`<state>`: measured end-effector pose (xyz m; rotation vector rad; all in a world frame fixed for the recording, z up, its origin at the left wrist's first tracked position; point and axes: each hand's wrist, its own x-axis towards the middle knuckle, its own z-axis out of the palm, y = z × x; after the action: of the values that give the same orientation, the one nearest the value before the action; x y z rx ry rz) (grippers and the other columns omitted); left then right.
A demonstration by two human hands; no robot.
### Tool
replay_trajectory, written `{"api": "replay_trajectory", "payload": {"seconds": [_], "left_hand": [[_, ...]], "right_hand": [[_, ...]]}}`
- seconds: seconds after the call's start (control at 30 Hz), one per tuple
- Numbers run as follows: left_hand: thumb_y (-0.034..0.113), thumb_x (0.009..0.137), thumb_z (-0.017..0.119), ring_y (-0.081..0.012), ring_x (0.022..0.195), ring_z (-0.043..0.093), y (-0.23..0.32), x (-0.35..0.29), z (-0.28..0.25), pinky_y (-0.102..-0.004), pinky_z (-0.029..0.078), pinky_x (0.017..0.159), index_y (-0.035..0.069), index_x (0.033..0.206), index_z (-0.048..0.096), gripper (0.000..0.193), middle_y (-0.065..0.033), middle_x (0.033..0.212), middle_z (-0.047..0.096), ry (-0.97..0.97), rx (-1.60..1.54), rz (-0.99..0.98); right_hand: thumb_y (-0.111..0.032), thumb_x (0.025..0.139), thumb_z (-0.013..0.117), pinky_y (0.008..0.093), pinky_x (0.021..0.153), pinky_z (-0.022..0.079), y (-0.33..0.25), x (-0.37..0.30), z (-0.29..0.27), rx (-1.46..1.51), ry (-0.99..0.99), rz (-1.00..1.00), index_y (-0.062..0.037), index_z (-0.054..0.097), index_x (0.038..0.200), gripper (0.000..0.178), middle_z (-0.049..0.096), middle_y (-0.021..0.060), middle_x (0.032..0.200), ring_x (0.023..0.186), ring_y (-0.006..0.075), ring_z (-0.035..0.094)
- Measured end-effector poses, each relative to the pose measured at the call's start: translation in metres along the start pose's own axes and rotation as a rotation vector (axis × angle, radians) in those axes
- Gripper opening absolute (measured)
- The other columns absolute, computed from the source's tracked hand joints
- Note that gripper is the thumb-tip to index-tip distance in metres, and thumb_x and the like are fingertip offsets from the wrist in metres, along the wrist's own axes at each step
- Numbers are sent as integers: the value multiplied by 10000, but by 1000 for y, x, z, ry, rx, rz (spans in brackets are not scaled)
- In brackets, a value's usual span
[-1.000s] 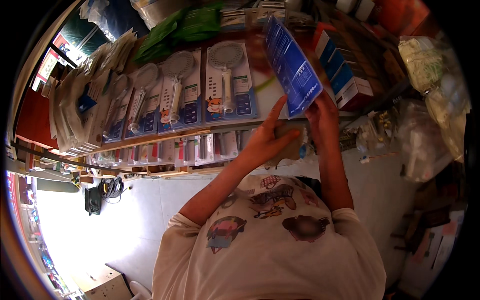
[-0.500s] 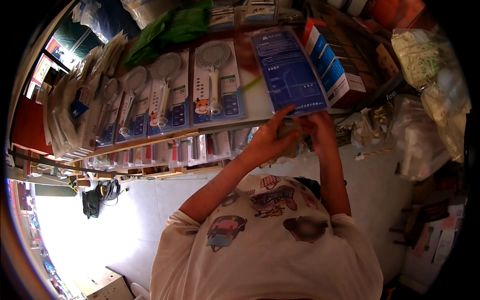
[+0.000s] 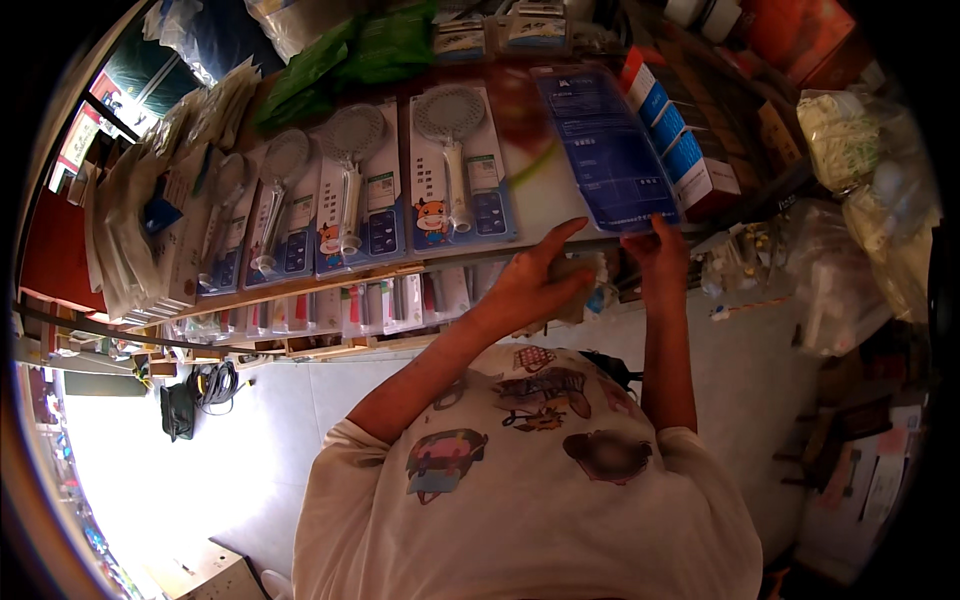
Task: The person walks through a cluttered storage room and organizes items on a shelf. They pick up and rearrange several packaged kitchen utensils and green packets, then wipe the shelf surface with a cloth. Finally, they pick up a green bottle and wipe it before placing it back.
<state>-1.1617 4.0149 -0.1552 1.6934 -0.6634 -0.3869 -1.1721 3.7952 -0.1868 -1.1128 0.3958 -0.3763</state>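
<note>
The flat, blue, rectangular plastic package (image 3: 612,158) is shifting closer to the red-white-blue cardboard boxes (image 3: 690,150), lying just left of them, long axis leading away; right fingers (image 3: 659,229) are pinching its near edge, left fingers (image 3: 566,236) splaying beside, hold unclear.

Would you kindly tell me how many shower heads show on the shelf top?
4, in one row left of the blue package: the leftmost shower head, second shower head, third shower head and rightmost shower head. More may be hidden inside packaging.
</note>
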Motion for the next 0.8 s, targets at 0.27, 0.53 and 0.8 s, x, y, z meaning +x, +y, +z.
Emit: {"api": "replay_trajectory", "payload": {"seconds": [0.27, 0.53, 0.8], "left_hand": [[208, 854, 655, -289, 1035, 610, -7, -16, -31, -354, 472, 886, 83, 1341, 439, 547, -196, 1127, 611, 14, 107, 105], [214, 838, 666, -325, 997, 629, -8, -31, -56, -367, 480, 860, 61, 1317, 448, 548, -216, 1072, 623, 9, 17, 125], [154, 830, 683, -228, 866, 634, -8, -49, -77, -318, 494, 769, 39, 1348, 406, 599, -168, 920, 624, 55, -28, 121]], "right_hand": [[-243, 913, 594, 318, 726, 523, 6, 19, -9, -89, 216, -90, -17, 545, 1090, 291, 612, 92, 950, 804, 178, 613], [-294, 909, 612, 312, 766, 518, 1, -15, 10, -96, 260, -151, -36, 556, 1162, 365, 601, 68, 978, 842, 173, 612], [-235, 926, 584, 270, 789, 476, 30, -62, -12, -400, 344, -375, -32, 567, 1182, 327, 619, 73, 1063, 911, 134, 592]]}}
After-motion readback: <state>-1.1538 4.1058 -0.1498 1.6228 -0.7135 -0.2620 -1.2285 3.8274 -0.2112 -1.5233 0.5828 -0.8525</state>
